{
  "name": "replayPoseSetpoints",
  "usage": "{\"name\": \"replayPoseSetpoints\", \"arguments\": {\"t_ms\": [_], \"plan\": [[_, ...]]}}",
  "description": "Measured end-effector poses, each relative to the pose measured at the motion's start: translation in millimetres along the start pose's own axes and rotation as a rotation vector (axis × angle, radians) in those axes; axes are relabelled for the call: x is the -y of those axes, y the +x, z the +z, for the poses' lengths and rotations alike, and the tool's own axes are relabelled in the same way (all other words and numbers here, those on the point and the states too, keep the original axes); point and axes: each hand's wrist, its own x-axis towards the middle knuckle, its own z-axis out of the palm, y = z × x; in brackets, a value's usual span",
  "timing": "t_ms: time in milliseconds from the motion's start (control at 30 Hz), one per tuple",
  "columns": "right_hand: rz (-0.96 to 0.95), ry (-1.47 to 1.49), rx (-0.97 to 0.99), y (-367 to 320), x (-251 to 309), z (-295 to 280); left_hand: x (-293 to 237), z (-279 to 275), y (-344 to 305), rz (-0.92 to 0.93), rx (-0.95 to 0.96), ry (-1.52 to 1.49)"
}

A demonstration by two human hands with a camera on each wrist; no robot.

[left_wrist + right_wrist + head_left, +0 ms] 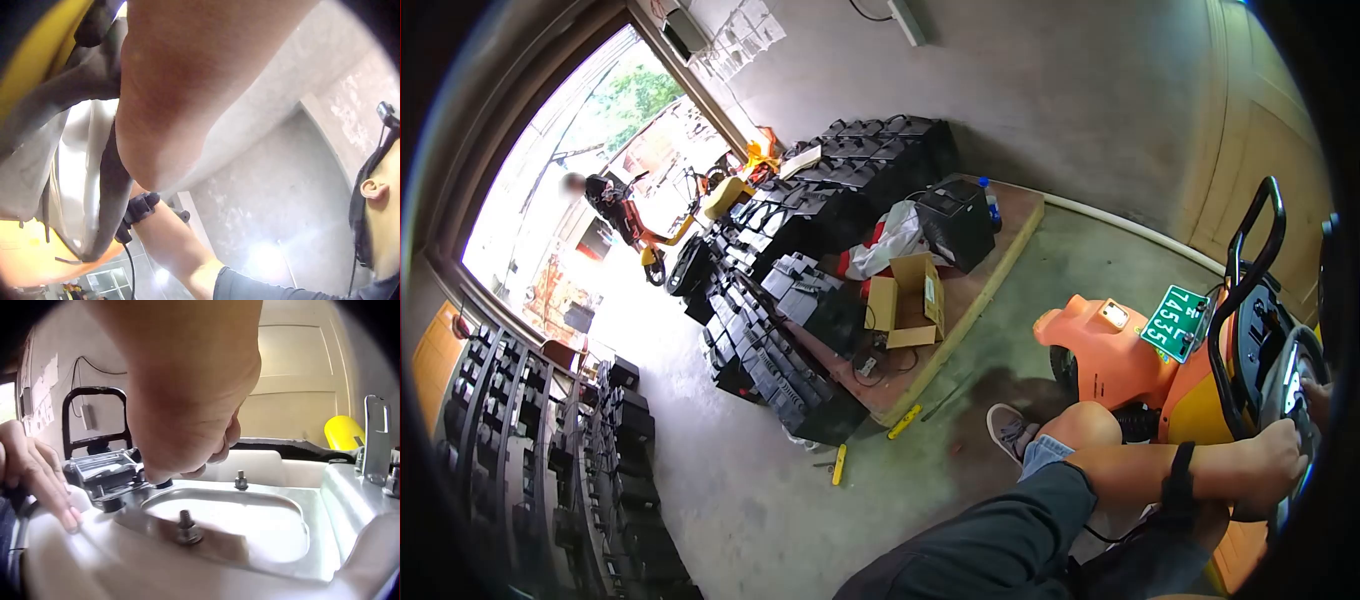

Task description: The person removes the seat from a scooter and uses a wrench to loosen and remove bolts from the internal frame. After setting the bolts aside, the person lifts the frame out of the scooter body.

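Both hands are at the open top of an orange scooter (1105,365) with a green number plate (1176,323). My left hand (1272,462) is at the near rim; in the right wrist view its extended fingers (53,494) touch a pale panel. My right hand (187,425) is bent over a metal plate (315,515) with an oval opening, its fingers curled down. A threaded stud with a nut (187,530) stands in front of it, another stud (241,480) beyond. The right fingertips are partly hidden; I cannot tell what they hold.
A black rear rack (1275,215) rises beside the hands. A low platform (1000,275) carries black battery cases (880,150) and an open cardboard box (915,300). Yellow-handled tools (839,465) lie on the floor. More batteries line a rack (505,430) at left; a person (605,195) is outside.
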Motion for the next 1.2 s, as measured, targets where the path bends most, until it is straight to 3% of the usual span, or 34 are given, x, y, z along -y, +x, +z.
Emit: {"name": "replayPoseSetpoints", "arguments": {"t_ms": [33, 100, 267, 400, 467, 700, 800, 867, 900, 967, 1000, 1167, 1200], "plan": [[-0.007, 0.000, 0.001, -5.0, -7.5, -1.2, -0.8, -2.2, -1.1, -0.028, -0.020, -0.004], [0.185, 0.045, 0.056, -12.5, -7.5, -16.2, 0.0, -5.8, -1.9, -0.030, -0.041, -0.001], [0.273, -0.062, 0.066, 8.8, 2.4, -17.1, -6.6, 5.8, 0.9, -0.086, -0.101, 0.052], [0.225, -0.111, 0.013, 19.4, 4.4, -20.9, -8.8, 6.4, 0.8, -0.063, -0.054, 0.143], [0.299, -0.115, -0.004, 21.3, 9.1, -24.6, -4.1, 10.2, 3.4, -0.067, -0.132, 0.007], [0.406, -0.114, -0.042, 30.8, 9.3, -17.5, -2.9, -1.2, 1.5, -0.034, -0.091, 0.016], [0.383, -0.060, -0.085, 44.4, 8.9, -11.3, -5.3, 4.0, 4.3, -0.153, -0.184, 0.009], [0.386, 0.168, -0.403, 56.1, 1.5, 9.0, 1.2, 9.6, 6.4, -0.245, -0.202, 0.037], [0.381, 0.171, -0.408, 59.5, -0.1, 7.2, 3.3, 8.4, 6.7, -0.277, -0.207, 0.049], [0.244, -0.021, -0.259, 71.0, -3.2, -4.0, 1.0, -26.6, 3.8, -0.300, -0.011, -0.028], [0.176, -0.120, -0.188, 76.9, -4.3, -9.1, 4.0, -37.0, 1.6, -0.205, 0.051, -0.019], [0.219, -0.146, -0.061, 89.4, -7.8, -10.0, 30.9, -22.8, 8.7, -0.292, 0.089, -0.150], [0.247, -0.120, -0.022, 87.5, -13.0, -6.7, 36.3, -20.8, 11.4, -0.409, -0.051, -0.246]]}}
